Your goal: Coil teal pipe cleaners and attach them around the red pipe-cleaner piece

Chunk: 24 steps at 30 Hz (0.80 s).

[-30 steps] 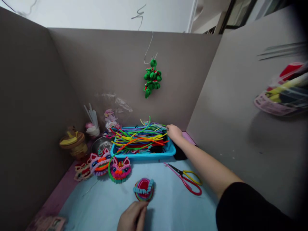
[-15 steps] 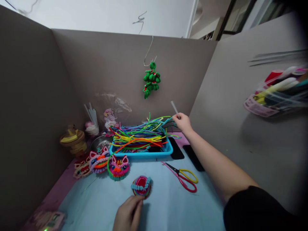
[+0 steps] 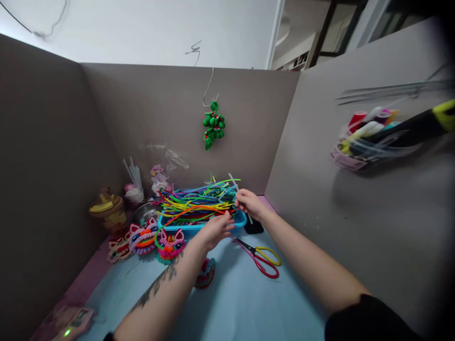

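Observation:
At the right end of the blue tray [image 3: 202, 230], my right hand [image 3: 249, 201] is closed round a clear glue stick [image 3: 232, 180], whose two ends show above and below the fingers. Pipe cleaners [image 3: 199, 203] of many colours fill the tray, and blue ones lie against my right fingertips. My left hand [image 3: 217, 231] is in front of the tray, fingers apart, with nothing plainly in them. Below my left wrist, a small round pipe-cleaner piece [image 3: 206, 274] in red and blue is partly hidden by the forearm. Scissors [image 3: 261, 255] with yellow and red handles lie to the right.
Several finished animal heads [image 3: 170, 246] stand at the left front of the tray. Behind them are a metal bowl [image 3: 144, 215] and a cup of clear sticks [image 3: 134, 192]. A green ornament [image 3: 213, 124] hangs on the back panel; a tool holder [image 3: 350, 161] juts from the right panel.
My left hand has let go of the round piece and moved up to the tray. My right hand, still with the glue stick, has come left and lower. The view has shifted.

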Each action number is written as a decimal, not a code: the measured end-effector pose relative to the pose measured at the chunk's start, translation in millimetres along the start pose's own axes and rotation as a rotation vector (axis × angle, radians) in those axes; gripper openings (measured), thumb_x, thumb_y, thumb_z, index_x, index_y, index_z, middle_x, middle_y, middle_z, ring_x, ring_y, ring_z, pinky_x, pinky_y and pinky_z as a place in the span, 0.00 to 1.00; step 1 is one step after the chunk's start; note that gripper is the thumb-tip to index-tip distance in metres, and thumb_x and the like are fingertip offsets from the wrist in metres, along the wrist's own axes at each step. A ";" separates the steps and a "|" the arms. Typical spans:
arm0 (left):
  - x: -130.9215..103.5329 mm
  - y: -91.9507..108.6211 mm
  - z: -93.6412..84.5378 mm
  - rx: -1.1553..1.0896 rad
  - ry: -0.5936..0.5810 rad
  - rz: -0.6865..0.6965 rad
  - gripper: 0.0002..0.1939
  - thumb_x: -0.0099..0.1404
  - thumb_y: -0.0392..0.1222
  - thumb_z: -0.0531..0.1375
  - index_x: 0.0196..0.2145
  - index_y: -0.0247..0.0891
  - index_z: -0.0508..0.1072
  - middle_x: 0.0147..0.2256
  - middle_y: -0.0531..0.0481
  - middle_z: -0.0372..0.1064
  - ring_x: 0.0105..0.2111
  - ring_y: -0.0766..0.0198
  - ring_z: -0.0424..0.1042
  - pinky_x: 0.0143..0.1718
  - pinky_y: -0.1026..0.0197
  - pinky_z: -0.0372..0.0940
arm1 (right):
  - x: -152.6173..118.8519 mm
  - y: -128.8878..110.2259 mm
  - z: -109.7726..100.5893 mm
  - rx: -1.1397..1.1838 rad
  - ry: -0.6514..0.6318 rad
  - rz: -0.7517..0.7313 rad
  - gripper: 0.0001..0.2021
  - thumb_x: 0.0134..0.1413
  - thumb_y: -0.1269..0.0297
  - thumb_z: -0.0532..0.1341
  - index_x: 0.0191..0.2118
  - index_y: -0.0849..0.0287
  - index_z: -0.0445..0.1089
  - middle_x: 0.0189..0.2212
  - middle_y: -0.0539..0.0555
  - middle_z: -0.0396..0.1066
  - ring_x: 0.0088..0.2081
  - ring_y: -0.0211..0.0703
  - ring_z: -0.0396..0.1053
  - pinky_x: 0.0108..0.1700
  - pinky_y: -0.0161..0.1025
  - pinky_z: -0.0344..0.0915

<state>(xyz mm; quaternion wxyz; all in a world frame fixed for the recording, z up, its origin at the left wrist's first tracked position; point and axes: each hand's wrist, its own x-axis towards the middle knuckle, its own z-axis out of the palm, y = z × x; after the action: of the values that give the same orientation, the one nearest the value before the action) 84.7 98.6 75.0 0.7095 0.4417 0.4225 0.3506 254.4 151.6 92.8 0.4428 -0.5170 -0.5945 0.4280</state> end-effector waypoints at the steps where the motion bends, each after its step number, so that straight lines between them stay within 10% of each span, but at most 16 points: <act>1: 19.4 4.2 4.0 -0.141 -0.031 -0.104 0.21 0.63 0.57 0.55 0.36 0.34 0.71 0.35 0.45 0.72 0.34 0.62 0.72 0.36 0.60 0.65 | -7.5 2.2 4.1 0.024 -0.020 0.000 0.13 0.48 0.52 0.56 0.27 0.56 0.56 0.20 0.46 0.67 0.15 0.30 0.55 0.15 0.28 0.49; 10: 109.3 30.6 13.9 -0.640 0.199 -0.034 0.11 0.69 0.34 0.48 0.29 0.36 0.64 0.18 0.56 0.59 0.16 0.72 0.62 0.22 0.69 0.62 | -66.1 30.4 19.2 0.301 -0.014 0.121 0.10 0.46 0.58 0.58 0.26 0.56 0.56 0.14 0.41 0.59 0.13 0.28 0.47 0.16 0.29 0.39; 16: 120.8 59.9 -12.2 -0.649 0.299 -0.048 0.07 0.68 0.33 0.49 0.33 0.36 0.65 0.21 0.54 0.64 0.16 0.71 0.65 0.23 0.66 0.65 | -100.1 35.8 -6.0 0.162 0.066 0.089 0.08 0.46 0.62 0.56 0.24 0.57 0.56 0.14 0.40 0.52 0.16 0.29 0.47 0.20 0.30 0.42; 24: 116.5 57.7 -3.1 -0.644 0.338 -0.060 0.06 0.67 0.37 0.52 0.32 0.36 0.65 0.25 0.50 0.67 0.22 0.64 0.71 0.23 0.61 0.68 | -113.6 34.1 -20.4 -0.003 0.091 0.040 0.07 0.47 0.61 0.55 0.25 0.56 0.57 0.16 0.42 0.56 0.20 0.34 0.55 0.24 0.32 0.52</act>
<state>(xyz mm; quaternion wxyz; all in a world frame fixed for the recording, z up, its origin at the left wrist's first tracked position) 121.0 222.1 93.7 0.7422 0.1190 0.4146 0.5129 290.5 43.1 55.3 0.4597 -0.5485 -0.5640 0.4120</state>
